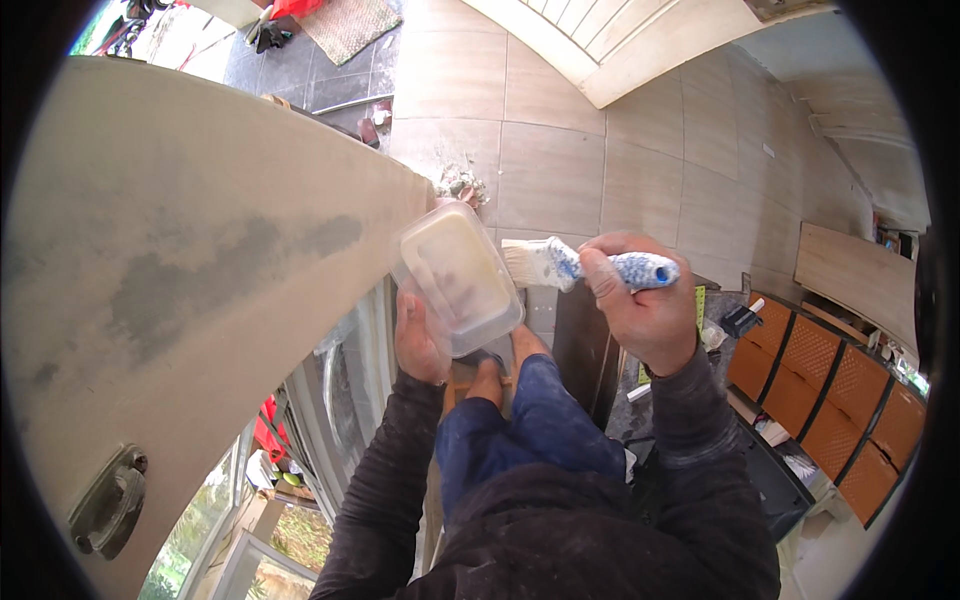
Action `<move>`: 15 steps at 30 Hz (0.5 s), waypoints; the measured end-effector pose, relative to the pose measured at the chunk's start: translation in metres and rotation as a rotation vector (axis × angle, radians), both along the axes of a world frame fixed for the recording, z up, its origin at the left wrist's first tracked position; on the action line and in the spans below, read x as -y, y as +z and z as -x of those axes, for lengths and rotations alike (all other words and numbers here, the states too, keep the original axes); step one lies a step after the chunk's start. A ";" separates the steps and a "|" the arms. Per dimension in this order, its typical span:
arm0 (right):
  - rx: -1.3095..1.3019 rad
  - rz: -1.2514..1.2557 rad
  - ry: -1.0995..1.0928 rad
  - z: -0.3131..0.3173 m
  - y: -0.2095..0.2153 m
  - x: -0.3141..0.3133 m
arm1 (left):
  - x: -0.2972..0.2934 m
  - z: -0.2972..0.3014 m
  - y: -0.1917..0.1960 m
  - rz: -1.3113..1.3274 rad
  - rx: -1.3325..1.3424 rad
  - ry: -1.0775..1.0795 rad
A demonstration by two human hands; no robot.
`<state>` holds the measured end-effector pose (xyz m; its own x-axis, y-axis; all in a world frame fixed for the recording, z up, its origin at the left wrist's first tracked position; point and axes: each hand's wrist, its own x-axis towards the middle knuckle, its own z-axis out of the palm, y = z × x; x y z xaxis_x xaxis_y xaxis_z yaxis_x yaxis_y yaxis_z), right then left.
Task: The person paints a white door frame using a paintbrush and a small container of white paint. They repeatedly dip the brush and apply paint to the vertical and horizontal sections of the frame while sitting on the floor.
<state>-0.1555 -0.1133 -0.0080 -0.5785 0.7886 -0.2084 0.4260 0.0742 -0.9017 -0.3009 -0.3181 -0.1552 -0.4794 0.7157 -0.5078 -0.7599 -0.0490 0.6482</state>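
- Head view: the left hand [421,342] grasps a translucent rectangular plastic container [490,331] of cream-coloured contents [452,252] from its near-left side; best kept level.
- The right hand [648,308] grips a blue-and-white, pale-bristled paintbrush [553,265] by its handle.
- Bristles sit at the container's right rim, contact unclear; wiping gently there should limit drips.

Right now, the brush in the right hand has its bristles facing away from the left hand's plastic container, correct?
No: the head view shows the bristles facing toward the plastic container. The brush in right hand, container in left hand: correct.
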 end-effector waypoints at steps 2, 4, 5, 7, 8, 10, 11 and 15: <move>-0.092 0.138 -0.127 0.002 0.000 -0.004 | 0.010 0.000 -0.012 -0.014 0.005 0.022; -0.250 0.239 -0.218 0.009 -0.011 -0.009 | 0.018 0.002 -0.017 -0.032 0.022 0.040; -0.361 0.275 -0.237 0.019 -0.024 -0.016 | 0.024 0.002 -0.016 -0.037 0.038 0.056; -0.538 0.399 -0.307 0.039 -0.059 -0.029 | 0.028 -0.001 -0.015 -0.019 0.037 0.057; -0.658 0.528 -0.306 0.051 -0.087 -0.034 | 0.026 -0.002 -0.010 0.007 0.008 0.049; -0.833 0.729 -0.288 0.084 -0.139 -0.036 | 0.036 -0.002 -0.008 0.054 -0.033 0.039; -0.884 0.788 -0.273 0.106 -0.161 -0.034 | 0.045 -0.002 -0.013 0.065 -0.039 0.033; -0.882 0.862 -0.213 0.170 -0.252 -0.023 | 0.058 -0.002 -0.019 0.088 -0.029 0.029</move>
